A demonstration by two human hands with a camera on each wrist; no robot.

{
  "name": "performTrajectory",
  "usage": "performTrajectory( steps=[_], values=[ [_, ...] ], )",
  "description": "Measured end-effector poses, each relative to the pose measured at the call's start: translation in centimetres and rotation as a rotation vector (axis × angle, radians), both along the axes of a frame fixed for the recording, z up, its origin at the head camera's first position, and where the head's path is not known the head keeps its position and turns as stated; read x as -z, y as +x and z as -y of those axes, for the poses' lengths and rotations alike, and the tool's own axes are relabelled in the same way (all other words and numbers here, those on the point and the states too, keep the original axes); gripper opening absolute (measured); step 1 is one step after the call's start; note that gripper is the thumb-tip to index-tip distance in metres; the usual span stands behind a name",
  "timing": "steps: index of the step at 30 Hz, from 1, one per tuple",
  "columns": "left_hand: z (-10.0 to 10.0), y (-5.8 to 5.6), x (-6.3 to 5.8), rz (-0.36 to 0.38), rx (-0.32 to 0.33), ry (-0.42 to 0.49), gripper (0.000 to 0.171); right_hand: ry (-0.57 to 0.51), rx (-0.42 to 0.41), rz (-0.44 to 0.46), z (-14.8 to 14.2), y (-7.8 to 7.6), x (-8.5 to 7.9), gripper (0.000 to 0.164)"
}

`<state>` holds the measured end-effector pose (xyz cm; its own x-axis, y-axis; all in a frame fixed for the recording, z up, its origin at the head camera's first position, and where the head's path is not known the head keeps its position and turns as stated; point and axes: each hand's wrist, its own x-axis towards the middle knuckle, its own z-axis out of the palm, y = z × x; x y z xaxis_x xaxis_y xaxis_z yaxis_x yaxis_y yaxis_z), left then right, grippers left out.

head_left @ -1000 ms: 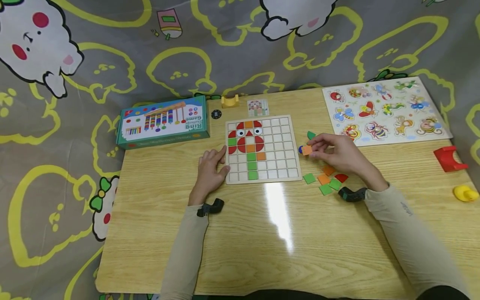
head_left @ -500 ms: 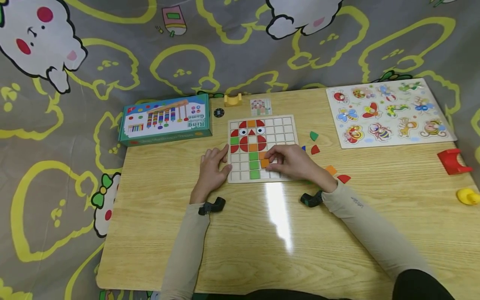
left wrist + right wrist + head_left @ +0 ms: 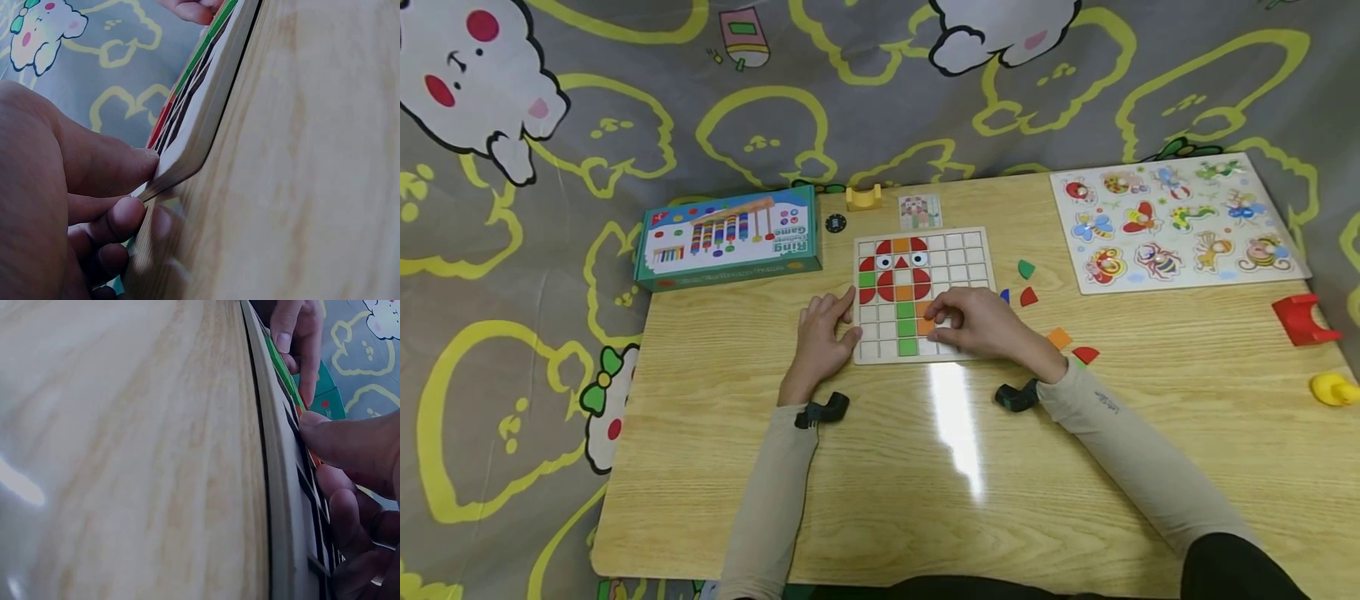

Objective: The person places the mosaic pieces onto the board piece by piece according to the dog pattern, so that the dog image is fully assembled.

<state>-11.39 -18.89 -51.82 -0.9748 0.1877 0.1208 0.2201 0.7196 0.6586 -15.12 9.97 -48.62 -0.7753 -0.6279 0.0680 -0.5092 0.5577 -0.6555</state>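
A wooden grid board lies flat, holding red, green and orange pieces that form a figure with two eyes. My left hand rests against its left side, thumb and index finger spread along the edge. In the left wrist view, the thumb touches the board near a corner. My right hand reaches over the board's lower middle. Its thumb and index finger pinch an orange square tile, low at a cell beside the green column and below another orange tile. The hand covers the board's lower right cells.
Right of the board lie loose pieces: a green one, a red one and an orange square. Behind stand a pattern card, a yellow block and a game box. An insect puzzle lies far right.
My right hand has carried the orange tile left from the loose pieces onto the board, where it has settled lower into a cell. The left hand has stayed at the board's edge.
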Motion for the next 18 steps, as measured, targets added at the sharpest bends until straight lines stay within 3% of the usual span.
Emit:
performTrajectory(
  steps=[8, 12, 18],
  values=[
    [-0.1, -0.1, 0.2, -0.012, 0.009, 0.006, 0.065, -0.08, 0.015, 0.043, -2.1, -0.1, -0.5, 0.026],
    [-0.1, -0.1, 0.3, -0.016, 0.008, -0.003, 0.066, -0.109, 0.064, 0.057, -5.7, -0.4, -1.2, 0.029],
    [0.0, 0.0, 0.3, -0.012, -0.004, -0.004, 0.066, -0.017, 0.135, 0.129, -12.4, -0.1, -2.3, 0.032]
  ],
)
